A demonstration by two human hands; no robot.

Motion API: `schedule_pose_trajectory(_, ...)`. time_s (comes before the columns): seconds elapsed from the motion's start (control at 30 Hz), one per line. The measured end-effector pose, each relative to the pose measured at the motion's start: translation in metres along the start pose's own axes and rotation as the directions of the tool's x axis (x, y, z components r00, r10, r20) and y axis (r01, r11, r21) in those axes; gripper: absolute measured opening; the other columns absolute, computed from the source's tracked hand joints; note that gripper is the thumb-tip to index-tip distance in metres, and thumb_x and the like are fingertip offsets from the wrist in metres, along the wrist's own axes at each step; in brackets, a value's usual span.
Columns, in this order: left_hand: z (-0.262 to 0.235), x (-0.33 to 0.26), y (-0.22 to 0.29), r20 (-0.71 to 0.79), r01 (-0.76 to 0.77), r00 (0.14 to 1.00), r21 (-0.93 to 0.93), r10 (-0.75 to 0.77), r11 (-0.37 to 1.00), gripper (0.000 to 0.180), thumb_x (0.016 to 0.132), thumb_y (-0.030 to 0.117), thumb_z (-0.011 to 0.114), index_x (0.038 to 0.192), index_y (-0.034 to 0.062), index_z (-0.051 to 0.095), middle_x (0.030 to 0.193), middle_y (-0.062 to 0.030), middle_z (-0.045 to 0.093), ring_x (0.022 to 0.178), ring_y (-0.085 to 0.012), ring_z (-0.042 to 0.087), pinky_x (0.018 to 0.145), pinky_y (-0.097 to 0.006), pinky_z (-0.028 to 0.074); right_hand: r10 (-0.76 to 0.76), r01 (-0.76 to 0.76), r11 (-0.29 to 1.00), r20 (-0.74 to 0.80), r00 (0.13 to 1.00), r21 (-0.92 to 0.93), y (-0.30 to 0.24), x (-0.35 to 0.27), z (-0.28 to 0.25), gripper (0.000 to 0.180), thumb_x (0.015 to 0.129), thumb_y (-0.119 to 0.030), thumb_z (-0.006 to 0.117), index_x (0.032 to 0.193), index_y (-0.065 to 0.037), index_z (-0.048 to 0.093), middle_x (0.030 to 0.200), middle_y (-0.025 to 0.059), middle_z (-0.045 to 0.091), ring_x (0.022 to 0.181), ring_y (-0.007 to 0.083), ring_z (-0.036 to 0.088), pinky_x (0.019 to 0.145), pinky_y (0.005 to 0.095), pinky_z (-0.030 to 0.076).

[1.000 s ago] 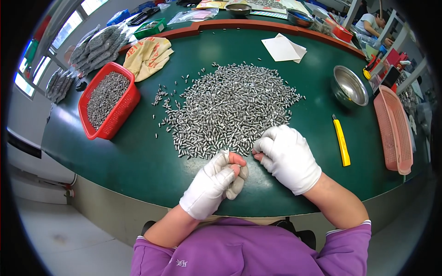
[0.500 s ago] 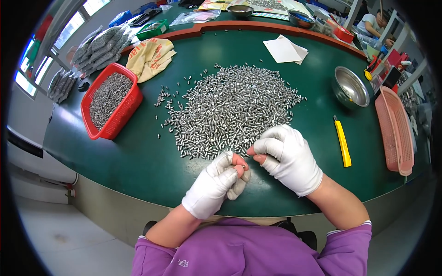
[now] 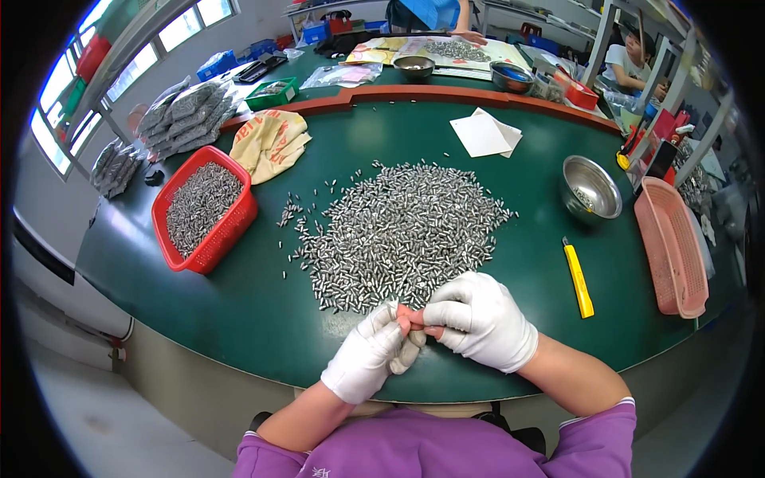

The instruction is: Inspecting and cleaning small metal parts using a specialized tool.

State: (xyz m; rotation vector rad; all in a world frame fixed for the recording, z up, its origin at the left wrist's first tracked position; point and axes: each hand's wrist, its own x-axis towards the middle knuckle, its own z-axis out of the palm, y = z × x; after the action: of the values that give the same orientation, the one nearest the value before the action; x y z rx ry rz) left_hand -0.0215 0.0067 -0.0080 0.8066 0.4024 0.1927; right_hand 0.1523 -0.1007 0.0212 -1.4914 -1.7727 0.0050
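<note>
**Small metal pins, worked at the near edge**

I have both gloved hands together just inside the near edge of the table (image 3: 239,319). The left hand (image 3: 370,354) is curled, its bare fingertips (image 3: 404,317) poking through the glove and pinched closed; the right hand (image 3: 482,319) meets it, fingers bent inward toward the same spot. Whatever sits between them is too small to make out, so I cannot tell for sure what either holds

The pins (image 3: 398,231) lie in a wide loose heap at the table's middle, its near fringe just beyond my fingers. More fill the red basket (image 3: 203,209) toward the left edge; a steel bowl (image 3: 591,188), a yellow knife (image 3: 578,279) and a pink tray (image 3: 671,247) sit toward the right edge

I judge each pin light, hard and smooth, likely to roll or slip. A fingertip pinch across the middle of one pin looks best, picking from the thin fringe rather than the heap's thick centre
</note>
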Motion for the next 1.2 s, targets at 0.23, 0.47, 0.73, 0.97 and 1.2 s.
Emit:
schedule_pose_trajectory(0.23, -0.001, 0.002, 0.001, -0.013, -0.007, 1.0, 0.01, 0.007, 1.0, 0.02, 0.096, 0.029, 0.06, 0.103, 0.0099, 0.057, 0.086, -0.0001, 0.061, 0.064, -0.0067, 0.049, 0.053, -0.019, 0.035, -0.014, 0.013, 0.995, -0.012, 1.0, -0.103, 0.003, 0.002, -0.003, 0.016, 0.074, -0.018, 0.072, 0.087, -0.014, 0.066, 0.081, 0.0027, 0.063, 0.073, 0.0263, 0.06, 0.063, 0.038, 0.049)
schedule_pose_trajectory(0.47, 0.002, 0.001, 0.004, -0.007, 0.004, 1.0, 0.003, -0.004, 1.0, 0.016, 0.095, 0.025, 0.062, 0.101, 0.0122, 0.056, 0.09, 0.0007, 0.06, 0.068, -0.0061, 0.051, 0.057, -0.018, 0.037, 0.21, -0.159, 0.892, 0.076, 0.975, -0.423, 0.014, -0.002, -0.007, 0.012, 0.074, -0.018, 0.073, 0.085, -0.014, 0.07, 0.083, 0.0021, 0.065, 0.077, 0.0253, 0.062, 0.067, 0.0389, 0.05)
schedule_pose_trajectory(0.73, -0.002, 0.001, 0.003, 0.047, 0.02, 0.999, -0.04, -0.018, 0.999, 0.018, 0.094, 0.028, 0.064, 0.102, 0.0141, 0.056, 0.091, 0.0019, 0.059, 0.071, -0.0058, 0.053, 0.061, -0.017, 0.039, 0.223, -0.184, 0.922, 0.08, 0.972, -0.34, 0.019, -0.007, 0.001, 0.014, 0.076, -0.019, 0.069, 0.088, -0.013, 0.066, 0.084, 0.0051, 0.061, 0.08, 0.0264, 0.061, 0.068, 0.0392, 0.051)
schedule_pose_trajectory(0.97, -0.001, 0.003, 0.007, 0.062, -0.029, 0.998, 0.013, 0.028, 1.0, 0.023, 0.096, 0.037, 0.059, 0.099, 0.0137, 0.057, 0.088, 0.001, 0.059, 0.07, -0.0088, 0.052, 0.058, -0.02, 0.036, 0.261, -0.276, 0.89, -0.093, 0.961, -0.363, 0.02, 0.0, -0.012, 0.011, 0.074, -0.011, 0.072, 0.084, -0.011, 0.066, 0.084, 0.0047, 0.064, 0.08, 0.0265, 0.061, 0.071, 0.0379, 0.05)
schedule_pose_trajectory(1.2, -0.002, 0.003, 0.005, 0.053, 0.006, 0.999, -0.03, -0.004, 1.0, 0.022, 0.091, 0.024, 0.067, 0.106, 0.0152, 0.053, 0.097, -0.0007, 0.058, 0.073, -0.0067, 0.052, 0.063, -0.02, 0.041, 0.28, -0.24, 0.913, 0.08, 0.957, -0.331, 0.017, -0.004, -0.009, 0.008, 0.075, -0.016, 0.072, 0.082, -0.012, 0.069, 0.082, 0.0051, 0.063, 0.079, 0.0268, 0.061, 0.068, 0.0384, 0.05)
